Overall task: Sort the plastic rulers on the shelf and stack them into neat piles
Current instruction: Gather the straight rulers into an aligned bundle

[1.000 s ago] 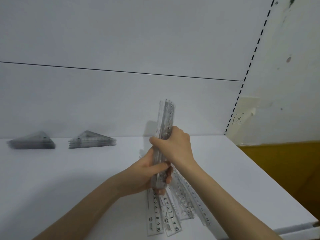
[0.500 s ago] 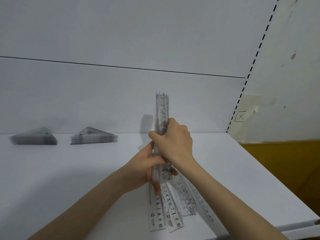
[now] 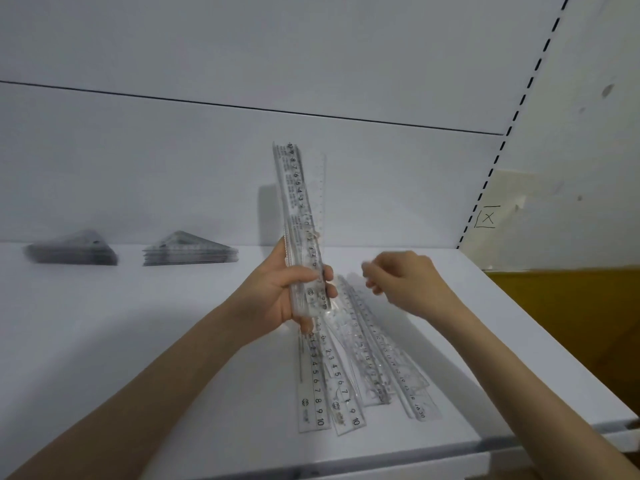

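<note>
My left hand (image 3: 280,292) grips a bundle of clear straight rulers (image 3: 299,209) near its lower end, holding it almost upright above the white shelf (image 3: 121,341). My right hand (image 3: 405,282) hovers to the right of the bundle, empty, with its fingers loosely curled and apart. Below both hands several loose clear rulers (image 3: 349,372) lie fanned out on the shelf, numbers facing up. Two stacks of clear triangle rulers stand at the back left: one stack (image 3: 71,252) far left, the other stack (image 3: 188,252) nearer the middle.
The shelf's back panel (image 3: 207,174) rises right behind the stacks. A slotted upright (image 3: 512,123) marks the shelf's right end, with a yellow-brown surface (image 3: 571,317) beyond it. The shelf's front edge (image 3: 450,448) runs just below the loose rulers.
My right hand has let go of the upright bundle and moved away to the right. The left hand alone keeps holding the bundle, which now leans slightly left.
</note>
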